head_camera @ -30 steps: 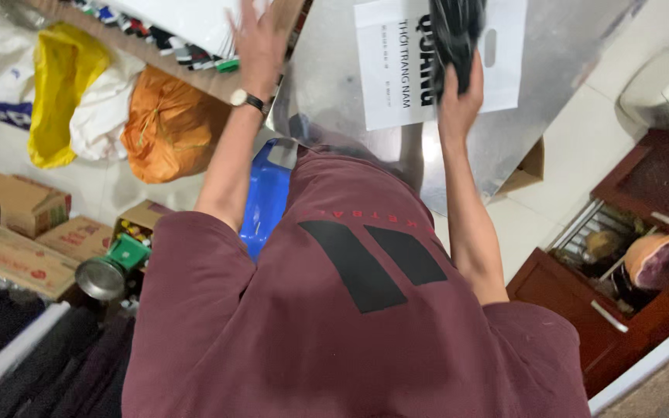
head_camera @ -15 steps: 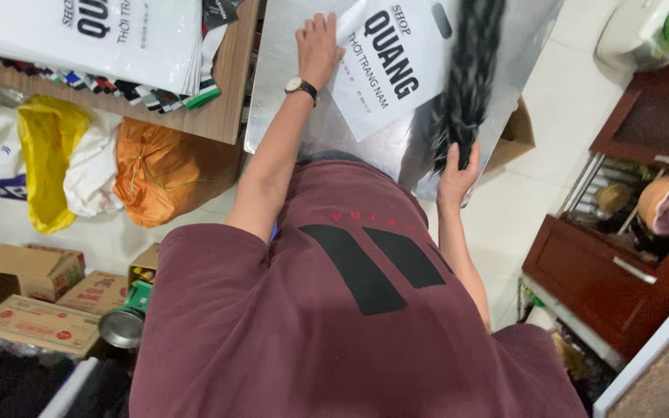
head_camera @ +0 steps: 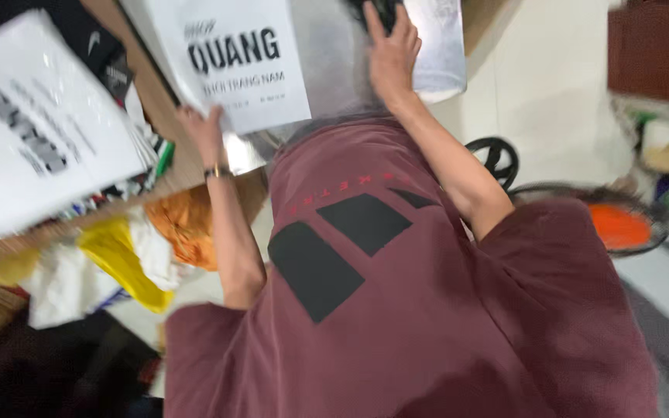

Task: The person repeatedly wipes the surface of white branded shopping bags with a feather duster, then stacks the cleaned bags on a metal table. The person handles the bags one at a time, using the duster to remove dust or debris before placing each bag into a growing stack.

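My left hand point(head_camera: 201, 131), with a watch on its wrist, grips the lower left edge of a white plastic bag with black print point(head_camera: 230, 58). The bag lies over a shiny silver sheet point(head_camera: 435, 46) on the wooden table. My right hand point(head_camera: 392, 53) reaches further up and rests on a black bundle point(head_camera: 373, 9) at the frame's top, fingers laid over it. Most of the bundle is cut off by the frame edge. My maroon shirt point(head_camera: 396, 310) fills the lower half of the blurred view.
A stack of white printed bags point(head_camera: 36, 131) sits at the left on the wooden table edge point(head_camera: 187, 166). Orange point(head_camera: 183, 228), yellow point(head_camera: 121, 259) and white bags lie on the floor below. A round rack with something orange point(head_camera: 621, 224) stands at the right.
The view has swung round and closer. My left hand slid from the white bag's top to its lower left edge. My right hand moved up onto the black bundle.
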